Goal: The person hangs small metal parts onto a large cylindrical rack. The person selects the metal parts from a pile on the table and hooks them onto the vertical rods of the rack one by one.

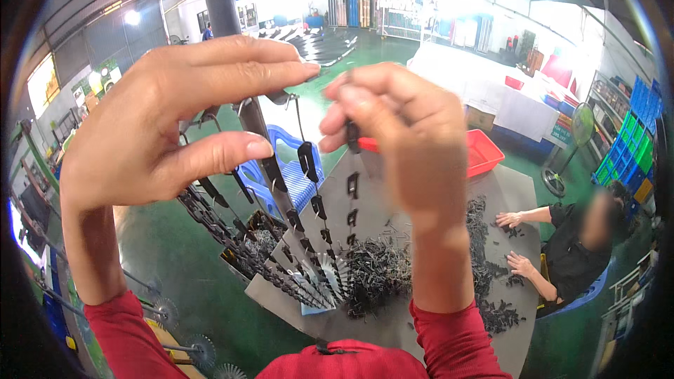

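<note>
My left hand [161, 112] is raised at the left with fingers stretched forward and the thumb apart. It is open, beside the upper ends of several hanging strands [307, 161] of small black clip-like parts. A dark hook [281, 97] shows just under its fingertips. My right hand [414, 119], slightly blurred, is closed in a pinch on the top of another strand of black parts [353, 184]. That strand hangs straight down toward a heap of loose black parts [379, 267] on the grey table [516, 189]. The lower strand ends gather near the table's front.
Behind the strands stands a blue plastic chair [298, 186]. A red bin [484, 153] sits at the table's far edge. At the right, a seated person [579, 253] has both hands over scattered black parts. A standing fan [581, 126] and dark pillar [221, 0] are farther off.
</note>
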Available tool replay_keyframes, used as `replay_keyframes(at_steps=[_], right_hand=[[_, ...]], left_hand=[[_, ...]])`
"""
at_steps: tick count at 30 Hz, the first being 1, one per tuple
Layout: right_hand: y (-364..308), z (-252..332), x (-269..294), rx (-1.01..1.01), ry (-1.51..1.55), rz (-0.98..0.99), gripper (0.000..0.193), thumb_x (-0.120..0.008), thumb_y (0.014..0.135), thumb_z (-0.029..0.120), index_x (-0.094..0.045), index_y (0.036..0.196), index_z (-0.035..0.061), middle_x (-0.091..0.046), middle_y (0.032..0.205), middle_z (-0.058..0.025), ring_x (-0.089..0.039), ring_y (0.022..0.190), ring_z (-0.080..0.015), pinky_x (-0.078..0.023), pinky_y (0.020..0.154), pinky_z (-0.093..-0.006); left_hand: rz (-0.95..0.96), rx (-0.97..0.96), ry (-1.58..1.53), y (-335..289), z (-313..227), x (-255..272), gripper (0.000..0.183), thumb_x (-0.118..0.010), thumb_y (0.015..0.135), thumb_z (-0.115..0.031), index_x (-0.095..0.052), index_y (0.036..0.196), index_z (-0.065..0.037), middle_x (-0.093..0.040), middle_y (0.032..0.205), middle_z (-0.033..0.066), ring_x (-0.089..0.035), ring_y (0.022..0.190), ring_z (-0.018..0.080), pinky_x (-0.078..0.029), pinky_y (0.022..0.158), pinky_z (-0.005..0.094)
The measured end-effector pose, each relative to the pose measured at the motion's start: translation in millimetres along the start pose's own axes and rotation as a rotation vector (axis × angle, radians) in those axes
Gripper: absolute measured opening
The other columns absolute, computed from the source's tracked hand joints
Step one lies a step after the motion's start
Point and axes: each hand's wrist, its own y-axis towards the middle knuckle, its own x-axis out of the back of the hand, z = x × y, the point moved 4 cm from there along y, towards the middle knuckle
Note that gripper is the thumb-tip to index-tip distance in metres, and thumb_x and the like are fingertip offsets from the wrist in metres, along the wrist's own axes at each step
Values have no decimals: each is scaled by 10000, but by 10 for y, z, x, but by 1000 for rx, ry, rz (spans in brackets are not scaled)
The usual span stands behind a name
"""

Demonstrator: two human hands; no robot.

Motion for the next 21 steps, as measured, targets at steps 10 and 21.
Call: replay_keyframes(at_steps=[10,21], right_hand=[[9,-370,645,-284,-465,72,169,-594,874,85,-652,964,-46,-677,803,-105,-660,751,-161,-512,708,-275],[-138,-72,30,68,10,107,169,-581,896,11,-639,1047,-34,-681,942,-129,-658,835,-176,-528,748,-275]], left_hand=[[0,114,188,0,-4,-15,678,-659,776,-481,-548,1285,-47,-511,1283,212,-515,1179,362,-412,966,398],[58,-115,38,24,21,51,705,-700,750,-471,-553,1272,-20,-523,1278,215,-534,1171,363,-420,969,417]])
